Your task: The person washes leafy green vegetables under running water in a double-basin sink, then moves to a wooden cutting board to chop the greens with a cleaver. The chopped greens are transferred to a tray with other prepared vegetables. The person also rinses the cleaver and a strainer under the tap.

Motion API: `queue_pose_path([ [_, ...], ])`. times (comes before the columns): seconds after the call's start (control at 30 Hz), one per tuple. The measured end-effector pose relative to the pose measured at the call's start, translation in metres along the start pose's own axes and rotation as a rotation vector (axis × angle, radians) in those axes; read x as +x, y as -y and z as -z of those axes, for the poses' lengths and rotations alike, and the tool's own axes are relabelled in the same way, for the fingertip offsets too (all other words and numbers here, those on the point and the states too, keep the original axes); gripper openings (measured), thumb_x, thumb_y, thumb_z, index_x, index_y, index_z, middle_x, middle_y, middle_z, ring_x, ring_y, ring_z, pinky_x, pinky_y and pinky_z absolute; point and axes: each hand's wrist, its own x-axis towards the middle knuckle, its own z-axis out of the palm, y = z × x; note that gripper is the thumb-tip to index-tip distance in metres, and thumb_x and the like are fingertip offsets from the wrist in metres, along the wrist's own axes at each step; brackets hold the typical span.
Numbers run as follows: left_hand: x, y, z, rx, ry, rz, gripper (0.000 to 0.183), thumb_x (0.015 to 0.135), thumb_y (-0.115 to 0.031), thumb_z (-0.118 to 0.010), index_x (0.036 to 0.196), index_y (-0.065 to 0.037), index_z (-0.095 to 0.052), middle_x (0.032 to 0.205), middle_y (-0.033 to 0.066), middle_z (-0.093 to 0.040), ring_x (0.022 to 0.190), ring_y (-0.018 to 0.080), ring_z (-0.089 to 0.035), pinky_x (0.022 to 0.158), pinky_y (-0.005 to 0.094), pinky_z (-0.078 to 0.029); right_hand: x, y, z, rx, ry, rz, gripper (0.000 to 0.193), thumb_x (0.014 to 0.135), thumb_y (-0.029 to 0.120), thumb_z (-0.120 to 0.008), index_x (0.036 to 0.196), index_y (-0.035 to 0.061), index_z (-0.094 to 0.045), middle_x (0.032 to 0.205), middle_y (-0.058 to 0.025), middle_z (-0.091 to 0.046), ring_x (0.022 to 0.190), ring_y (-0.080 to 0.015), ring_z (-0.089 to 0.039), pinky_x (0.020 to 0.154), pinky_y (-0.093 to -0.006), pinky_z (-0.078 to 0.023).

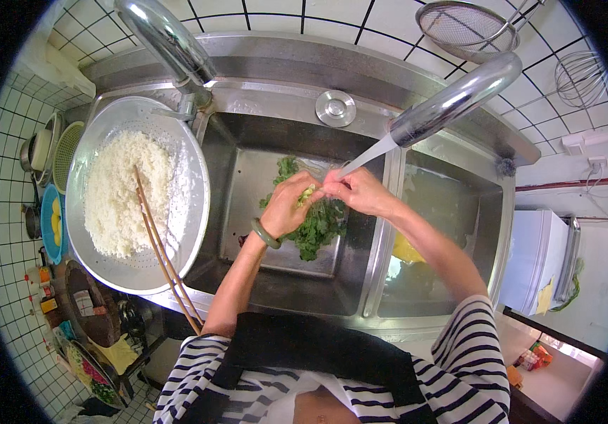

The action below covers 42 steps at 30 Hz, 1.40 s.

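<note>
Over the left basin of a steel sink (212, 283), my two hands meet under the stream of water (369, 152) from the right tap (452, 99). My left hand (284, 206), with a green bangle (266, 233) at its wrist, is curled round small pale yellow-green vegetable pieces (307, 194). Fingers of my right hand (364, 193) are pinched together against the left fingertips; whatever they grip is too small to make out. Below the hands, a bunch of leafy green herbs (312, 237) that looks like coriander lies on the basin floor, partly covered by my hands.
A large metal colander (198, 233) of white rice (124, 198) stands left of the basin, long chopsticks (159, 247) leaning out of it. A second tap (170, 46) rises behind it. The right basin (452, 219) holds water and something yellow (406, 249). A strainer (463, 28) hangs behind.
</note>
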Motion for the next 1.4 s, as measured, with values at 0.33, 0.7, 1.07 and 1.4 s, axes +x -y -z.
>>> queue_pose_path([
  [0.33, -0.003, 0.014, -0.007, -0.809, -0.203, 0.638, 0.022, 0.088, -0.018, -0.068, 0.104, -0.002, -0.066, 0.093, 0.0018, -0.067, 0.076, 0.0083, -0.060, 0.068, 0.0228, -0.048, -0.003, 0.004, -0.005, -0.495, -0.582, -0.027, 0.021, 0.092, 0.011, -0.060, 0.109, 0.0011, -0.056, 0.108, -0.0081, -0.064, 0.089, -0.0198, -0.065, 0.074, -0.0342, -0.056],
  [0.7, 0.002, 0.006, -0.025, -0.960, -0.226, 0.681, 0.019, 0.087, -0.016, -0.069, 0.095, 0.001, -0.067, 0.078, 0.0032, -0.066, 0.063, 0.0084, -0.057, 0.057, 0.0221, -0.045, -0.016, -0.013, -0.024, 0.594, -0.467, -0.219, 0.010, 0.089, 0.007, -0.063, 0.095, 0.0010, -0.059, 0.080, -0.0013, -0.062, 0.069, -0.0080, -0.058, 0.059, -0.0226, -0.046],
  [1.07, 0.008, 0.007, -0.037, -0.910, -0.278, 0.646, 0.022, 0.087, -0.010, -0.067, 0.106, 0.001, -0.065, 0.085, 0.0023, -0.066, 0.070, 0.0076, -0.059, 0.062, 0.0213, -0.048, -0.014, -0.019, -0.049, 0.251, -0.703, -0.056, 0.008, 0.088, 0.006, -0.064, 0.091, -0.0011, -0.063, 0.076, -0.0002, -0.062, 0.067, -0.0044, -0.054, 0.060, -0.0208, -0.045],
  [1.4, 0.009, 0.006, -0.024, -1.039, -0.229, 0.621, 0.030, 0.084, -0.009, -0.070, 0.111, 0.001, -0.063, 0.087, 0.0029, -0.067, 0.073, 0.0075, -0.059, 0.065, 0.0202, -0.046, -0.017, -0.015, -0.028, 0.876, -0.651, -0.085, 0.013, 0.086, 0.004, -0.066, 0.097, -0.0025, -0.064, 0.083, -0.0015, -0.064, 0.073, -0.0067, -0.057, 0.065, -0.0218, -0.045],
])
